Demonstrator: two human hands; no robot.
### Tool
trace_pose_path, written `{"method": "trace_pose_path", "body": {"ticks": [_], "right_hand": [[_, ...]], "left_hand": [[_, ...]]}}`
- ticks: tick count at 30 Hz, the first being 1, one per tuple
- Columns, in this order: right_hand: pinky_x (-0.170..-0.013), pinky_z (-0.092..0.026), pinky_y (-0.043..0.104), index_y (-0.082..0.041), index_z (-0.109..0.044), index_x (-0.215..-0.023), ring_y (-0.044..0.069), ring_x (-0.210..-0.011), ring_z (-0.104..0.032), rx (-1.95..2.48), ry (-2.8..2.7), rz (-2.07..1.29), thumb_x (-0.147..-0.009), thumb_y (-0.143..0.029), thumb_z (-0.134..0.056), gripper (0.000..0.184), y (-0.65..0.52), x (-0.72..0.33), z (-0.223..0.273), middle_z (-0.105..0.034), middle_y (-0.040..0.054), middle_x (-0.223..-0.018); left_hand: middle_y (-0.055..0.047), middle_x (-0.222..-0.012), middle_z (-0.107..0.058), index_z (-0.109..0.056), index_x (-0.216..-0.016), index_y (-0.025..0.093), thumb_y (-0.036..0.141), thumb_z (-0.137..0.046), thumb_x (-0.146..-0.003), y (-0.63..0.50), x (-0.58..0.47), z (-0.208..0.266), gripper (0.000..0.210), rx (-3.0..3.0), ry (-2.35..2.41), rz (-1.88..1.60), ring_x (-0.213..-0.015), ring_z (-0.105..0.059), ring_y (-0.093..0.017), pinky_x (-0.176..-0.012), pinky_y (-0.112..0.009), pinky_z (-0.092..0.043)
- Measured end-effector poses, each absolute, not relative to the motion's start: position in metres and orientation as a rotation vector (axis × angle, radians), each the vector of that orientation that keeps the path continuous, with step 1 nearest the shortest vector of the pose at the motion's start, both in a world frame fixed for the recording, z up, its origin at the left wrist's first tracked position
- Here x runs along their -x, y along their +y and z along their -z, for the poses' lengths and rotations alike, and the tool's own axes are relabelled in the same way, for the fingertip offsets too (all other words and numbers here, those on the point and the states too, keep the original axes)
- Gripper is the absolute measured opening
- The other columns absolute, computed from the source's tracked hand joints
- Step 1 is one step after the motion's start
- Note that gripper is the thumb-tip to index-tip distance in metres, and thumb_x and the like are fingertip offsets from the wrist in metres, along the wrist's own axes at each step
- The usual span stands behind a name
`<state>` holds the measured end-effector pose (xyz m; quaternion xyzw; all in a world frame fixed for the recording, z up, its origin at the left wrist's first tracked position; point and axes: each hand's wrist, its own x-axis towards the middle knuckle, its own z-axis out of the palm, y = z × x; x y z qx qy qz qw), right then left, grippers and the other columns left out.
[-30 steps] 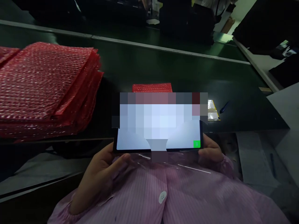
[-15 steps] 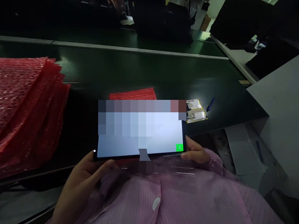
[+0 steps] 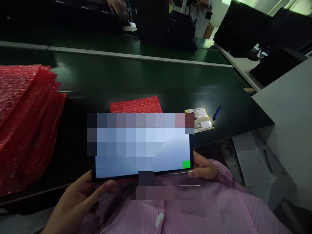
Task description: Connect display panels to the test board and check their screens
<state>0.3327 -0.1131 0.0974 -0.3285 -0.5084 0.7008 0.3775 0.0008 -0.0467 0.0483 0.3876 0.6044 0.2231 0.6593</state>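
Note:
A tablet (image 3: 170, 156) with a lit pale-blue screen and a green square in its lower right corner is held level in front of my body. Much of its screen is masked by blurred blocks. My left hand (image 3: 75, 198) is closed on its left end, thumb along the lower edge. Its right end is gripped by my right hand (image 3: 204, 165), whose other fingers are hidden behind it. Clear film appears to hang beneath the tablet. Just beyond it, a red bubble-wrap bag (image 3: 136, 104) lies on the dark green table (image 3: 117, 73).
A stack of red bubble-wrap bags (image 3: 26, 130) rises at the left. Right of the tablet lie a white-and-yellow flat part (image 3: 202, 118) and a blue pen (image 3: 216, 112). Papers (image 3: 251, 159) sit lower right. Across the table are dark monitors (image 3: 241, 29) and another person's hand (image 3: 119, 9).
The tablet and both hands sit slightly lower in view, the left hand also further left. The table scene has shifted a little left and down. Both hands keep their hold.

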Motion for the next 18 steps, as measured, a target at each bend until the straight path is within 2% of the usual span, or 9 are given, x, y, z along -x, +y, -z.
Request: {"method": "trace_pose_path", "body": {"ticks": [2,4,7,11,14,18], "right_hand": [[-0.11,-0.035,0.036,-0.022,-0.047,-0.138,0.021,-0.131,-0.047,0.853,-1.321,-1.805,-0.09,-0.021,-0.06,0.049,-0.114,-0.336,-0.095,-0.054,0.0075,-0.135],[-0.11,-0.036,0.036,-0.02,-0.044,-0.14,0.021,-0.13,-0.049,0.861,-1.312,-1.819,-0.09,-0.024,-0.062,0.053,-0.115,-0.339,-0.094,-0.054,0.0104,-0.135],[-0.106,-0.039,0.034,-0.02,-0.044,-0.14,0.02,-0.123,-0.054,0.921,-1.24,-1.841,-0.087,-0.027,-0.067,0.057,-0.117,-0.342,-0.094,-0.056,0.0104,-0.133],[-0.101,-0.043,0.036,-0.019,-0.046,-0.136,0.024,-0.121,-0.055,1.028,-1.15,-1.871,-0.082,-0.032,-0.071,0.062,-0.122,-0.347,-0.09,-0.057,0.012,-0.131],[-0.103,-0.042,0.038,-0.019,-0.045,-0.137,0.025,-0.124,-0.054,1.047,-1.114,-1.867,-0.079,-0.034,-0.074,0.066,-0.124,-0.352,-0.082,-0.057,0.0122,-0.131],[-0.1,-0.044,0.035,-0.021,-0.05,-0.135,0.022,-0.118,-0.059,0.933,-1.081,-1.847,-0.081,-0.026,-0.071,0.058,-0.127,-0.36,-0.068,-0.061,0.0095,-0.126]], "left_hand": [[-0.006,-0.074,-0.07,-0.063,-0.092,0.017,0.075,-0.083,-0.034,-0.044,0.001,-0.044,0.085,-0.912,1.372,-0.457,-0.072,-0.065,-0.022,-0.064,-0.025,-0.051],[-0.009,-0.078,-0.071,-0.066,-0.09,0.014,0.074,-0.083,-0.03,-0.042,0.001,-0.043,0.086,-0.943,1.373,-0.448,-0.073,-0.067,-0.024,-0.066,-0.027,-0.053],[-0.008,-0.074,-0.071,-0.069,-0.08,0.015,0.071,-0.082,-0.033,-0.043,0.002,-0.045,0.075,-1.016,1.373,-0.491,-0.071,-0.066,-0.022,-0.068,-0.025,-0.053],[-0.008,-0.072,-0.07,-0.07,-0.075,0.015,0.064,-0.081,-0.046,-0.047,0.003,-0.047,0.058,-1.117,1.319,-0.487,-0.069,-0.066,-0.021,-0.068,-0.025,-0.053],[-0.008,-0.071,-0.069,-0.071,-0.071,0.015,0.054,-0.081,-0.046,-0.051,0.003,-0.05,0.048,-1.096,1.309,-0.523,-0.068,-0.065,-0.021,-0.064,-0.025,-0.053],[-0.006,-0.068,-0.067,-0.071,-0.07,0.016,0.048,-0.076,-0.058,-0.055,0.004,-0.05,0.035,-1.185,1.214,-0.542,-0.065,-0.063,-0.018,-0.062,-0.023,-0.053]]}}
